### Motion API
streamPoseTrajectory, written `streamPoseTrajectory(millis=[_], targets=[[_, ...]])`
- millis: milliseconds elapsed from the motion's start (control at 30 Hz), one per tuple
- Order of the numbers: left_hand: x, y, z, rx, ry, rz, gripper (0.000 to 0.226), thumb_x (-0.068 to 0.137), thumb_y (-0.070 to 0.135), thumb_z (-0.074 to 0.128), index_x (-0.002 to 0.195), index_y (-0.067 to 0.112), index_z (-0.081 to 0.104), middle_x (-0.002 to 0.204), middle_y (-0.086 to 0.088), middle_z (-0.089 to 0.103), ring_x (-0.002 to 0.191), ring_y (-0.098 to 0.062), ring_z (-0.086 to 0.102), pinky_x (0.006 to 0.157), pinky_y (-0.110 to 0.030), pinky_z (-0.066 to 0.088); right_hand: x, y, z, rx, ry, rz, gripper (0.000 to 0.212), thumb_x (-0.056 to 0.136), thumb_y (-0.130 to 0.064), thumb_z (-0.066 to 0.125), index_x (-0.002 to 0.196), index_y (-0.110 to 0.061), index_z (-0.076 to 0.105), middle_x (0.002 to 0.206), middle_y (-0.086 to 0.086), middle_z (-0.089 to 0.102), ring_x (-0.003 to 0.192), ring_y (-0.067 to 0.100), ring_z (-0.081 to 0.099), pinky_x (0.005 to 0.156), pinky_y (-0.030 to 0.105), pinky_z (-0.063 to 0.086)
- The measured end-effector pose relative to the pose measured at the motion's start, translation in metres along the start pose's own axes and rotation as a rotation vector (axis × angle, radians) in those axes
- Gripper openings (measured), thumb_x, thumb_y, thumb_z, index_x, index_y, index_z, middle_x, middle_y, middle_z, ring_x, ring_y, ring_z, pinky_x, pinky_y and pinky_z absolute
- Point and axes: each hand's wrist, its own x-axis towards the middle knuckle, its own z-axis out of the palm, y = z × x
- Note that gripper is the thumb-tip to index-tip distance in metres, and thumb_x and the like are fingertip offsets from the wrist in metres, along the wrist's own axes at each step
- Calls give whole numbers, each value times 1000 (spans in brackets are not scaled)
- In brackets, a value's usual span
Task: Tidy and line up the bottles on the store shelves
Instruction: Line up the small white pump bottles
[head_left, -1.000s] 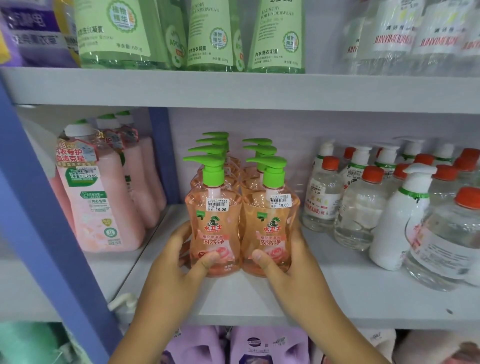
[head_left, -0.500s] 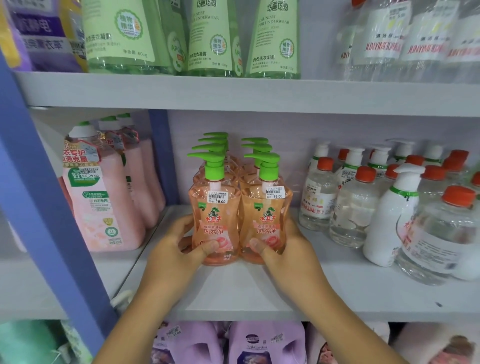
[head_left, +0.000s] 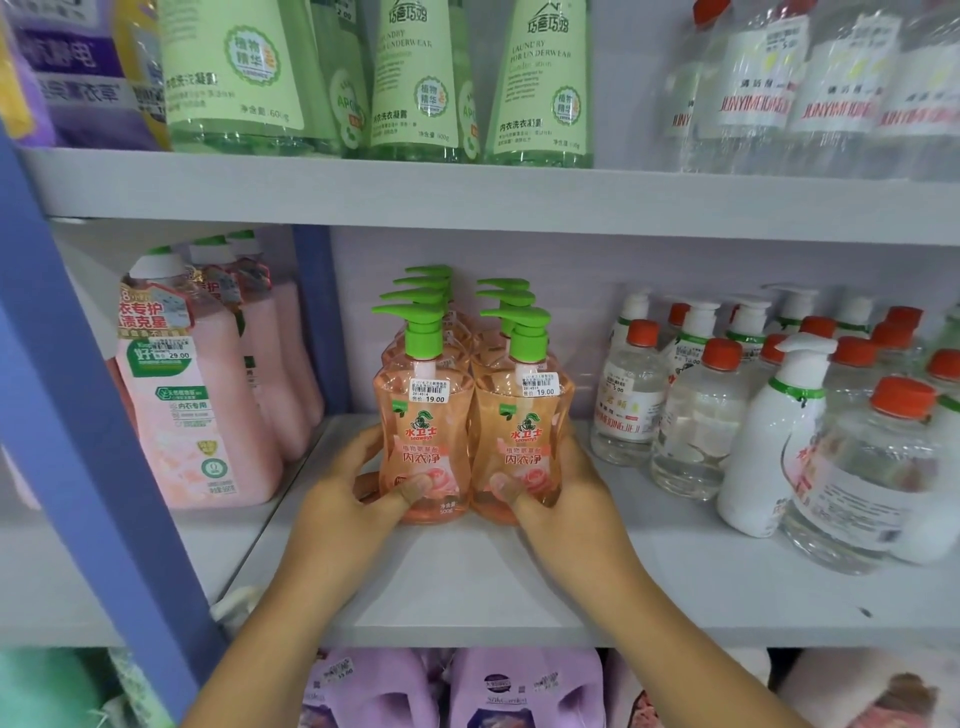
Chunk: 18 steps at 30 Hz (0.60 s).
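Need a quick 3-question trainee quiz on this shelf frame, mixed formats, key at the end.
1. True or false: the left hand and right hand each grip one front orange pump bottle.
2. Multiple choice: the pump heads on the orange bottles are A) white B) green C) red.
3. Fill in: the price sticker on the left front orange bottle reads ____.

Key
1. True; the right hand holds the right front orange bottle, and the two stand side by side on the middle shelf.
2. B
3. 19.00
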Motion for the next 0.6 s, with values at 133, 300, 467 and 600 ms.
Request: streamPoseTrajectory(millis=[133,300,467,600], targets=[[0,0,0,-8,-10,5,56,81,33,83,131,38,60,109,43,64,95,21,61,73,1,43,1,4,-1,27,-14,16,81,86,-37,78,153,-37,33,131,-12,64,115,1,64,100,28,53],[2,-4,2,-81,-8,-49,55,80,27,85,129,38,62,106,33,71,91,9,69,86,-23,55,9,-20,-19,390,152,116,63,86,-48,73,143,-34,52,124,-18,68,109,-6,65,98,21,53],[4,-8,2,-93,-1,-64,55,78,27,87,128,37,65,109,27,73,94,5,70,91,-31,56,95,-52,-70,306,161,161,18,96,-44,62,104,-29,70,106,-5,76,98,19,74,95,50,57],[4,-8,2,-87,4,-53,52,79,26,85,126,39,66,108,26,73,93,5,70,90,-34,57,150,-64,-67,-12,-106,130,36,98,-46,59,128,-26,65,130,-2,68,115,19,65,105,44,51]])
